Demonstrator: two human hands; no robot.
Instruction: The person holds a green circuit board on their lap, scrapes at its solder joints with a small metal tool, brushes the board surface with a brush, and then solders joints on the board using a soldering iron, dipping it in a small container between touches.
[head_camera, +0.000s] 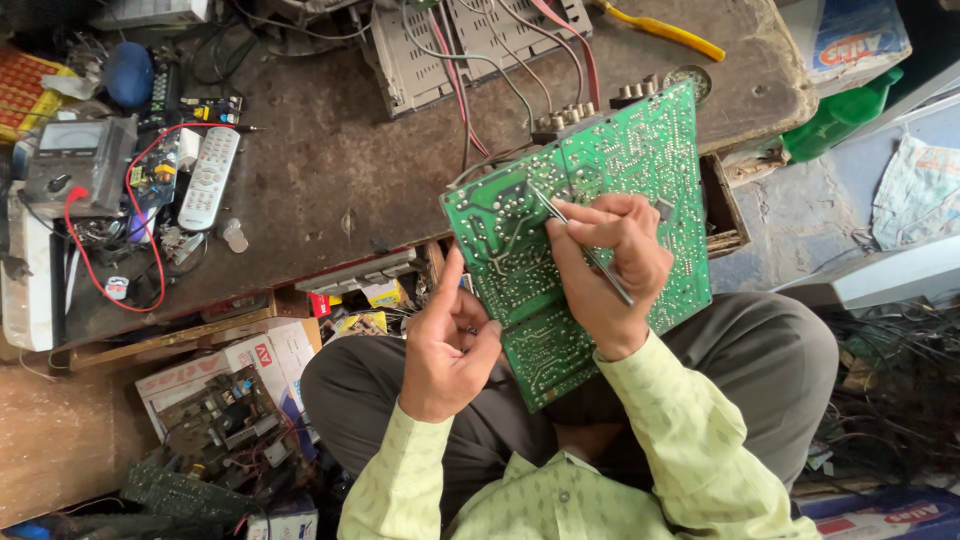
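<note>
1. Nearest the camera, the left hand (448, 345) pinches the lower left edge of the green circuit board (640, 150), forefinger up.
2. Tilted over the lap, the board's long axis runs up-right toward the workbench (330, 170).
3. Right hand (608, 262), lying on the board, grips a thin metal probe (548, 209) pointing up-left.

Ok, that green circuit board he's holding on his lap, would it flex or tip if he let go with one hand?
The green circuit board looks flat and stiff, so it probably won't droop. It stands tilted, its lower edge on the lap, the left hand gripping one edge, so it would likely tip if released. The attached wires may tug it.
</note>
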